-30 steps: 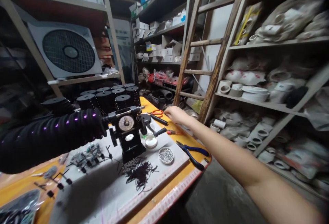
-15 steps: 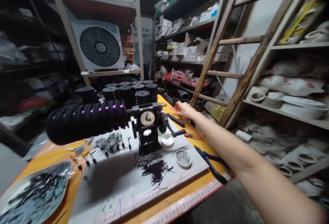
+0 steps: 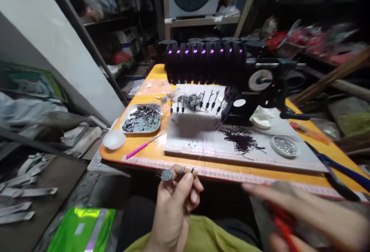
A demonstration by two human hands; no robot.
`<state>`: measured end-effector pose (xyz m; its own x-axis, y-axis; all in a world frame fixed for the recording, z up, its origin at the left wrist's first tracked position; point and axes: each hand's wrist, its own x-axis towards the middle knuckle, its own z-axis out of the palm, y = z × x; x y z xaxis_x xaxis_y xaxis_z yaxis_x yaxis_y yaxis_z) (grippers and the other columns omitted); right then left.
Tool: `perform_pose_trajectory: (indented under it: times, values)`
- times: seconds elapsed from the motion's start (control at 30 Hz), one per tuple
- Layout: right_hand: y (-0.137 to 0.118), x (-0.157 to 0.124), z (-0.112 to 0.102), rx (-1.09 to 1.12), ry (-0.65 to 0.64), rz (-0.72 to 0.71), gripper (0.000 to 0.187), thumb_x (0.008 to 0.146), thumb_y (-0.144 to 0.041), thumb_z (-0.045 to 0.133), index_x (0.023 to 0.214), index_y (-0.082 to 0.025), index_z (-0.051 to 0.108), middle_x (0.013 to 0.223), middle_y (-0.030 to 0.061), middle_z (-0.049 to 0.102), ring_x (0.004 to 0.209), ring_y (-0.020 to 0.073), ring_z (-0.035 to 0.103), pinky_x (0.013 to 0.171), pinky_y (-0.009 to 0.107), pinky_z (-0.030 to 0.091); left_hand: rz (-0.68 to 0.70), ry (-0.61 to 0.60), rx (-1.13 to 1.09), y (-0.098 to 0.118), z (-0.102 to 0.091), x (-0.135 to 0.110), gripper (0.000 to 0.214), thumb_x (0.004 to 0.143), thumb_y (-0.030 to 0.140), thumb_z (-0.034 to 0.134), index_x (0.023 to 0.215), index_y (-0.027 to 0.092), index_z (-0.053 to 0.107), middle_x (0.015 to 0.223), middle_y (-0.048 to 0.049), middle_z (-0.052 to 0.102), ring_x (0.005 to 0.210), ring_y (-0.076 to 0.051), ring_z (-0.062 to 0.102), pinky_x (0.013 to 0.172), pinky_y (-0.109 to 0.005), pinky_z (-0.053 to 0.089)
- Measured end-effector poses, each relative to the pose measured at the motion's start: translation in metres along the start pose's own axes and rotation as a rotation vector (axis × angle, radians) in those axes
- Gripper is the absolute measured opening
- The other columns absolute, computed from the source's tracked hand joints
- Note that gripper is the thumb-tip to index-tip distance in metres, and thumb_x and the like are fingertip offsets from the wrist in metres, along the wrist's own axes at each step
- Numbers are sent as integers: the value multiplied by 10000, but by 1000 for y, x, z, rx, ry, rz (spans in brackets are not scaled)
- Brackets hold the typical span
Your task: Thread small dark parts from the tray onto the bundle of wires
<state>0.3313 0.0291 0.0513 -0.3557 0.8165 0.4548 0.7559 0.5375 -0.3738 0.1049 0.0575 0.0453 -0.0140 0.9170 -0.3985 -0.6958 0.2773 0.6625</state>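
My left hand [image 3: 176,202] is closed in front of the table's near edge. Thumb and forefinger pinch a thin purplish line [image 3: 199,159] with a small dark tip at the thumb. A round grey-blue cluster of small beads [image 3: 167,174] shows at the same fingers. The line runs up toward the black crank-handled winder [image 3: 239,101], which carries a row of black spools [image 3: 205,61]. My right hand [image 3: 312,209], smeared by motion, is at the lower right with red-handled scissors [image 3: 281,221] in it; their blades cannot be made out.
A white board [image 3: 185,136] lies on the orange table, with dark short strips [image 3: 243,140] and a dish of silvery bits [image 3: 285,146]. Blue-handled pliers [image 3: 338,167] lie at right. Left are a tray of dark pieces [image 3: 141,119], a pink-handled hook [image 3: 137,150] and a white bowl [image 3: 114,139].
My right hand has come back from the table's far right edge, now with the red-handled scissors. The view has turned left and down, and my left hand has come into sight.
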Motion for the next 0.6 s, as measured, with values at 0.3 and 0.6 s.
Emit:
perform_pose_trajectory:
  times: [0.3,0.6]
  values:
    - [-51,27,56,195,-173,-144,387,1001,-219,468,1379,-132,457,812,46,602,681,143,625,611,208,531,143,27,30,5,-21,-7,213,731,247,798,681,154,614,603,15,644,477,-45,492,469,-131,392]
    - [-59,34,62,135,-199,-131,396,981,-210,481,1368,-127,463,822,67,617,702,179,648,610,262,553,291,-18,157,4,-35,-2,203,796,294,757,697,173,628,619,33,613,530,-69,498,524,-166,425]
